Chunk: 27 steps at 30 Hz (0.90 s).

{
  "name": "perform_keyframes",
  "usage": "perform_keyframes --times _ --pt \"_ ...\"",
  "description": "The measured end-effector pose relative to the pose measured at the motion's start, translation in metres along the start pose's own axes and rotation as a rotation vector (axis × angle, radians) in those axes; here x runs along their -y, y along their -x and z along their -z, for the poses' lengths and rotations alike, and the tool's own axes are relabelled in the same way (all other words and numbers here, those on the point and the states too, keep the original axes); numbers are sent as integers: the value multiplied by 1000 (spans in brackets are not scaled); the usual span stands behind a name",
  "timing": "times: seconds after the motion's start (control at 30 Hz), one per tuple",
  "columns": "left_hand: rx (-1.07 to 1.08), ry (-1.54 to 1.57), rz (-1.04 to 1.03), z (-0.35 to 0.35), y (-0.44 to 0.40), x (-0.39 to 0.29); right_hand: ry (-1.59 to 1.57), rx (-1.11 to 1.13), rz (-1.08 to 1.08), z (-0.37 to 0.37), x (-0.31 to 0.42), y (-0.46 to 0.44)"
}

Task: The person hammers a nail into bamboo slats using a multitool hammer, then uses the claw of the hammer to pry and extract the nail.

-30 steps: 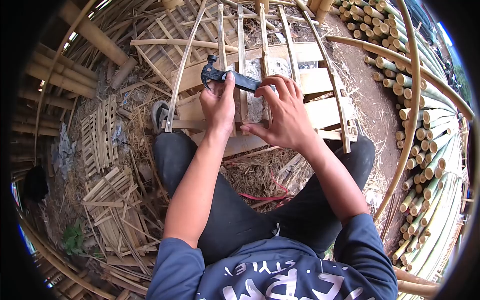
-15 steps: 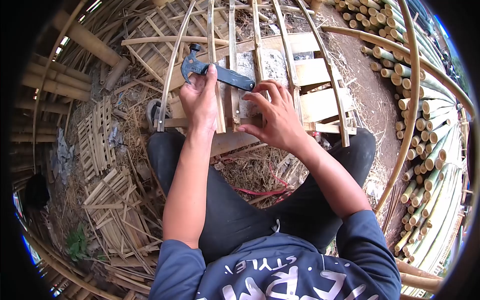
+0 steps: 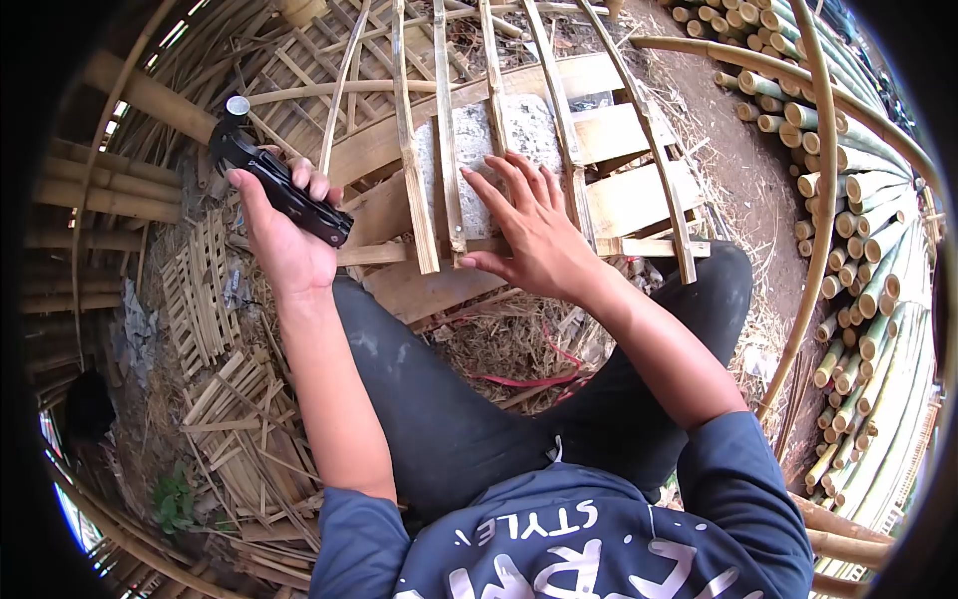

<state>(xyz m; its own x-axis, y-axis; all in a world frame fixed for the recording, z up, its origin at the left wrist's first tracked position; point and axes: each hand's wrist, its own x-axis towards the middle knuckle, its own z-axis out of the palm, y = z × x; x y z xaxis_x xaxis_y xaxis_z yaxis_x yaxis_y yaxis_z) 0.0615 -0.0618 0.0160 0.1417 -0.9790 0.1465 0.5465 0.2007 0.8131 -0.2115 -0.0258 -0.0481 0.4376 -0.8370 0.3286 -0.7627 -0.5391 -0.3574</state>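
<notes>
My left hand (image 3: 289, 235) is closed around the dark handle of a short claw hammer (image 3: 317, 213), out to the left of the bamboo strips. The hammer's round striking face points up and away from me. My right hand (image 3: 534, 235) is spread over the strips, its thumb at the near end of one bamboo strip (image 3: 446, 150) and its fingers reaching over a rough grey block (image 3: 469, 130). Beside that strip, another bamboo strip (image 3: 414, 190) sticks out towards me. The strips cross a bamboo crosspiece (image 3: 374, 254) above my lap.
Flat wooden boards (image 3: 639, 195) lie under the strips. Cut bamboo poles (image 3: 848, 250) are stacked at the right. Split bamboo scraps (image 3: 239, 419) and a woven bamboo piece (image 3: 200, 290) lie on the ground at the left. A curved bamboo pole (image 3: 826, 200) rises at the right.
My left hand has swung left with the hammer, away from the strips, turning it in the grip. My right hand's fingers have flattened and spread over the strips.
</notes>
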Motion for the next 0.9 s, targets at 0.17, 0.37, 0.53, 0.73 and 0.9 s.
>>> perform_keyframes --times 0.17,0.37,0.53,0.73,0.9 --pt "256 -413 124 -18 17 -33 13 9 6 2 0 -1" --pt "685 -1185 265 -31 36 -40 -20 -9 -18 0 -1 0" --pt "730 -1457 219 -40 38 -40 -42 -21 -32 0 -1 0" --pt "582 -1426 -97 -34 46 -39 -25 -17 -28 -2 -2 -2" --pt "648 -1507 -132 -20 54 -32 -2 -9 -38 -3 -1 0"
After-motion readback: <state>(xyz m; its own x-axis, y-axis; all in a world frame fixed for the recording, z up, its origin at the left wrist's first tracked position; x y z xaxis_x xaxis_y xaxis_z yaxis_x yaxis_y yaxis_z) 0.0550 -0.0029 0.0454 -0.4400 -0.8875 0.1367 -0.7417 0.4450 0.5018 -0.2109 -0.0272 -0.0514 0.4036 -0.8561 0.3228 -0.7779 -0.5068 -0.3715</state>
